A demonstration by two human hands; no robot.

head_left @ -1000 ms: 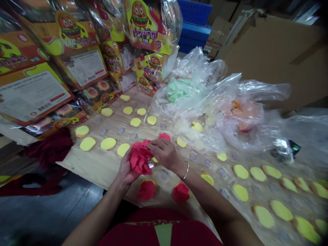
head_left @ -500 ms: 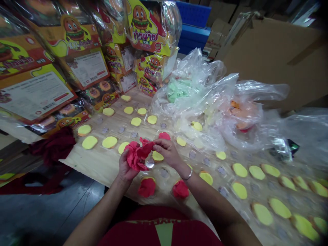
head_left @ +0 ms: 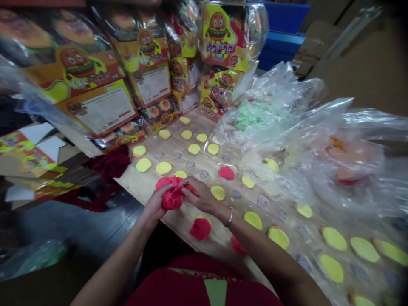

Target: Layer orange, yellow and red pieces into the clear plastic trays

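Note:
My left hand (head_left: 156, 202) is closed around a clump of soft, ruffled red pieces (head_left: 172, 197). At the clump's right side, my right hand (head_left: 201, 196) pinches the edge of a red piece; the fingertips are partly hidden. Both hands are above the near edge of the wooden board (head_left: 140, 193). Just below them, a red piece (head_left: 200, 229) lies on a yellow round in a clear tray. Another red piece (head_left: 238, 245) is partly covered by my right forearm. A third, flat red piece (head_left: 226, 172) lies farther back. Yellow rounds (head_left: 217, 192) sit in clear trays around them.
Boxes with burger pictures (head_left: 105, 106) stand stacked at the back left. Clear plastic bags hold green pieces (head_left: 251, 115) and orange pieces (head_left: 342, 155) at the back right. A large cardboard box (head_left: 376, 72) stands behind. Dark red cloth (head_left: 110, 163) hangs by the board's left corner.
The view has swung left, showing more of the boxes and floor. My hands have come closer together, and the red piece that stretched between them is now gathered against the clump.

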